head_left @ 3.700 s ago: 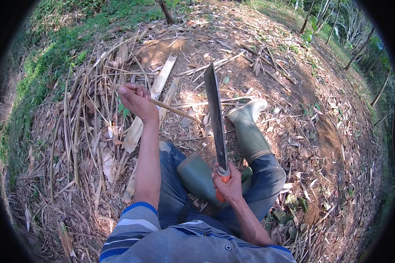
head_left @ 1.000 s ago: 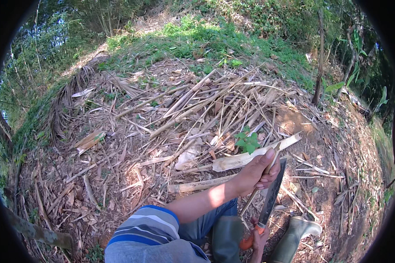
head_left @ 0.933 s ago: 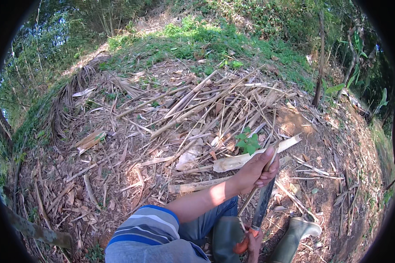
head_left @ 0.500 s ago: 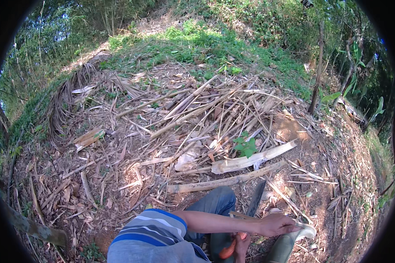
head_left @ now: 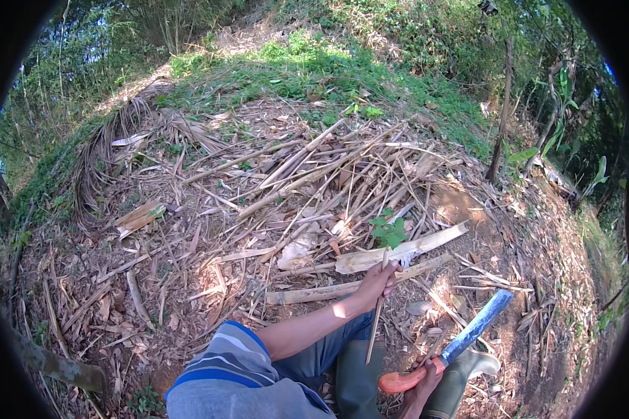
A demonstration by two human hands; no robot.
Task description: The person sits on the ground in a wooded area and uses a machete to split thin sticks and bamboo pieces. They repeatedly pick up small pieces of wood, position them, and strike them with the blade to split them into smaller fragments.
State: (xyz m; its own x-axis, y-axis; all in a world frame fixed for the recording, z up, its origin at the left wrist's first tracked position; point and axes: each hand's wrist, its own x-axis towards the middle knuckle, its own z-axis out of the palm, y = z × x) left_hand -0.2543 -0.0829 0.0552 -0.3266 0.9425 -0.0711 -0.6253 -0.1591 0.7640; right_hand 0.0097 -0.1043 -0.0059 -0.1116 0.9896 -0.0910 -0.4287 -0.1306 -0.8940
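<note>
My left hand (head_left: pixel 377 284), stretched out in front of my knees, is closed round a thin, pale wooden stick (head_left: pixel 374 321). The stick stands nearly upright, its top just above my fist and its lower end beside my boot. Lower down, my right hand (head_left: pixel 423 385) grips a machete (head_left: pixel 476 325) by its orange handle. Its bluish-grey blade points up and to the right, over the toe of a green rubber boot (head_left: pixel 456 383). A short brown piece shows by the right fingers; whether they hold it I cannot tell. The two hands are apart.
Ahead lie a split, pale bamboo piece (head_left: pixel 402 253) and a long bamboo pole (head_left: pixel 314 296). Beyond them is a heap of dry sticks (head_left: pixel 328 171). A small green plant (head_left: pixel 390 232) grows beside the split piece. A thin trunk (head_left: pixel 502 112) rises at right.
My left hand has moved from above the right boot up and left, carrying the stick. The machete has swung to the right, its blade now over the boot.
</note>
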